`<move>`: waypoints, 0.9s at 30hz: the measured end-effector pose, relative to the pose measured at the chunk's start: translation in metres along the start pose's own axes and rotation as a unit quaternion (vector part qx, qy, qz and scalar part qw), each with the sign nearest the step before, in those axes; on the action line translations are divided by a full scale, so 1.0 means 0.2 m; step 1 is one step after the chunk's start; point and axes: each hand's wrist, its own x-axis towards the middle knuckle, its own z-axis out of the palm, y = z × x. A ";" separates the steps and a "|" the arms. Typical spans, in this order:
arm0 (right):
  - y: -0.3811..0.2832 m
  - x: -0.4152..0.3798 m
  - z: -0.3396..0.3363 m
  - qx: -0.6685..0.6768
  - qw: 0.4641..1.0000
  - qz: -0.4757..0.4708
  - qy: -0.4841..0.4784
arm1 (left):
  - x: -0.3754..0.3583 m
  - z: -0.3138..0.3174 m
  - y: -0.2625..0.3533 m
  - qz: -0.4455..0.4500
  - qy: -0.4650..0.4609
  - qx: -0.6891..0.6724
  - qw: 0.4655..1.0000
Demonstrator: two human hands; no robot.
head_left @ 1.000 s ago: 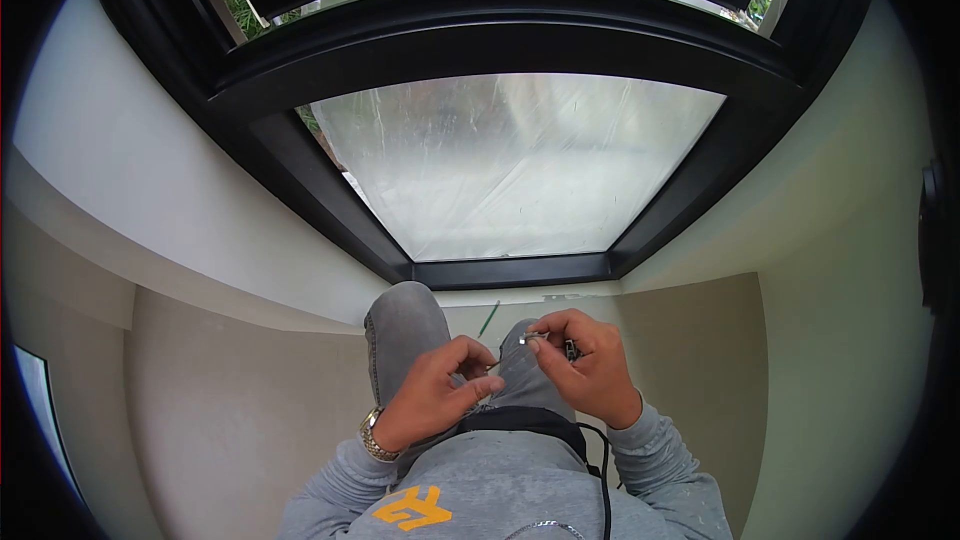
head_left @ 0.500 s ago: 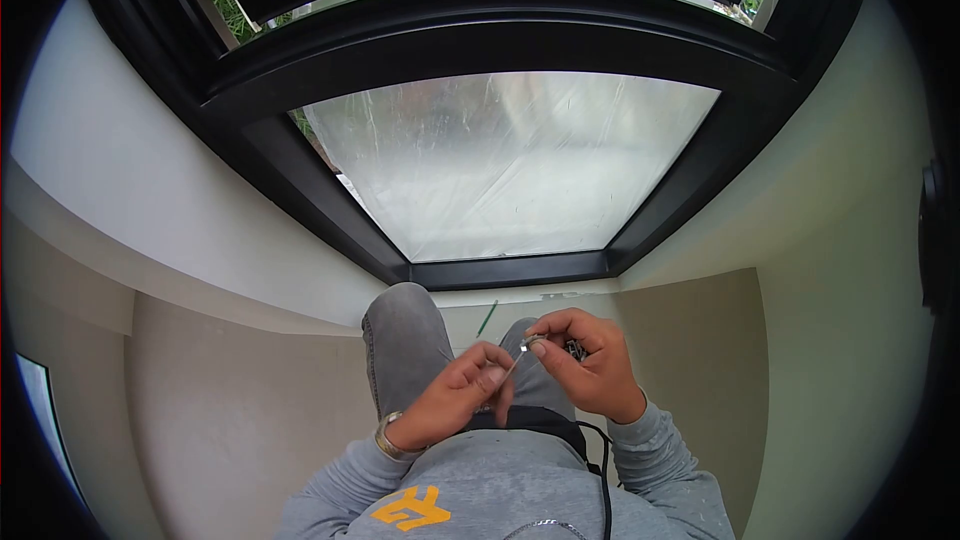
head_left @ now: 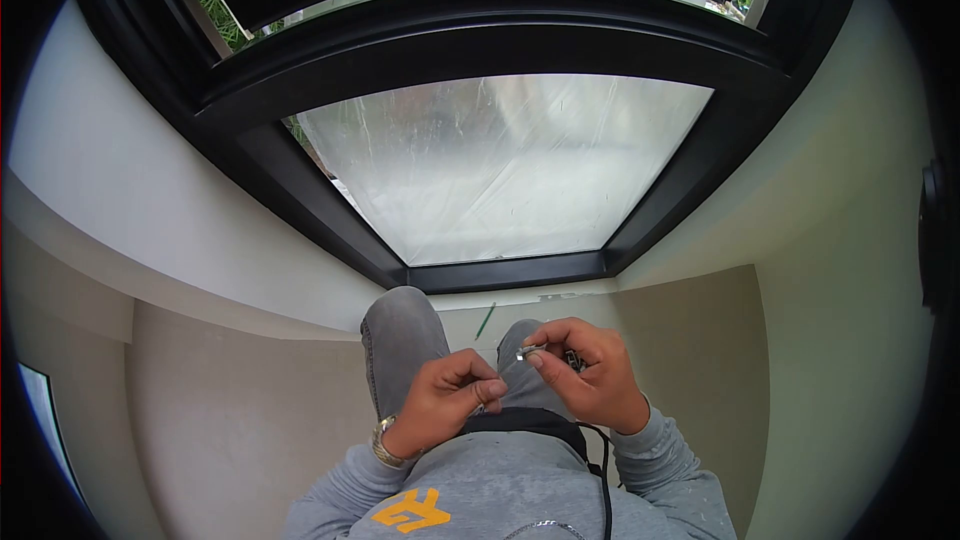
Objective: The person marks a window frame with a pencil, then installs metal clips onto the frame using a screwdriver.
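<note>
the right hand (head_left: 592, 372) partly hides a metal piece (head_left: 526, 352) too small to identify.

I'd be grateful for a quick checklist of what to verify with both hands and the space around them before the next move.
1. Small metal piece pinched in right hand's fingertips: ok.
2. Left hand apart from right hand: ok.
3. Left fingertips holding something: cannot tell, too small to see.
4. Dark item in right hand identified: cannot tell, fingers partly hide it.
5. Black cord away from fingertips: ok.
6. Surface beyond the knees free of loose items: not ok, green stick there.
</note>
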 end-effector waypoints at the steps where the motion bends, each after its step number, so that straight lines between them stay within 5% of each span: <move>1: 0.00 0.00 -0.01 0.000 1.000 -0.001 -0.002 | 0.01 -0.02 0.00 -0.089 -0.075 -0.169 0.979; 5: 0.00 0.00 -0.01 -0.028 0.998 -0.029 -0.041 | 0.03 -0.03 0.04 -0.082 -0.105 -0.102 0.986; 7: 0.00 0.00 0.01 -0.047 0.997 -0.041 -0.051 | 0.03 0.02 0.11 0.007 -0.018 0.130 0.991; 13: 0.03 0.01 0.06 -0.026 0.999 0.021 -0.012 | 0.03 0.03 0.01 0.083 0.073 0.138 0.984; 17: 0.04 0.01 0.08 -0.047 0.998 0.040 -0.012 | 0.04 0.06 0.04 0.014 0.105 0.043 0.993; 27: 0.08 0.04 0.12 -0.026 0.999 0.031 -0.012 | 0.05 0.03 0.02 0.065 0.104 0.150 0.981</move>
